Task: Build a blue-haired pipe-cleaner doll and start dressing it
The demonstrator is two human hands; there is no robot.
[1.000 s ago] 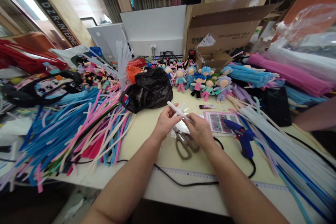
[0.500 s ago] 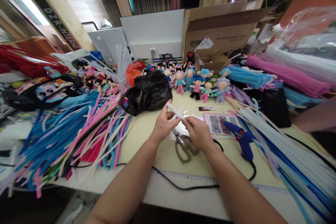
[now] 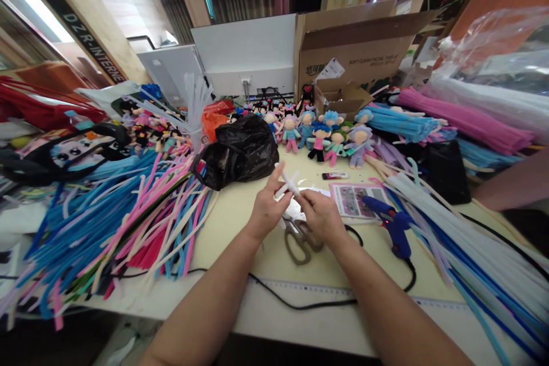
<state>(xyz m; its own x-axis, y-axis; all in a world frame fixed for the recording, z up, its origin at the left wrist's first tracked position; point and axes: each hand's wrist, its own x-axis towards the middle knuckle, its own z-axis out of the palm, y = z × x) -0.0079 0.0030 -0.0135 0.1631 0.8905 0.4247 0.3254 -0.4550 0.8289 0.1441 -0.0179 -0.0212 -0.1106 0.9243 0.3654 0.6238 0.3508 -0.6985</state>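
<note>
My left hand [image 3: 266, 206] and my right hand [image 3: 321, 216] meet over the middle of the cream table [image 3: 240, 229]. Both pinch short white fuzzy pipe cleaner pieces [image 3: 288, 182] that cross each other above the fingers. Just under my hands lie grey-handled scissors [image 3: 300, 235]. A blue glue gun [image 3: 392, 227] rests to the right of my right hand, its black cord [image 3: 300, 303] trailing along the table's front.
A black plastic bag [image 3: 240, 151] sits behind my left hand. Heaps of blue, pink and white pipe cleaners [image 3: 111, 211] fill the left; white and blue ones [image 3: 467, 246] fill the right. Small dolls [image 3: 326, 137] line the back by a cardboard box [image 3: 355, 51]. Another person's arm [image 3: 514, 186] reaches in at right.
My hands have turned the crossed white pieces a little and shifted slightly left and up; the pieces now stand shorter and more upright between my fingers.
</note>
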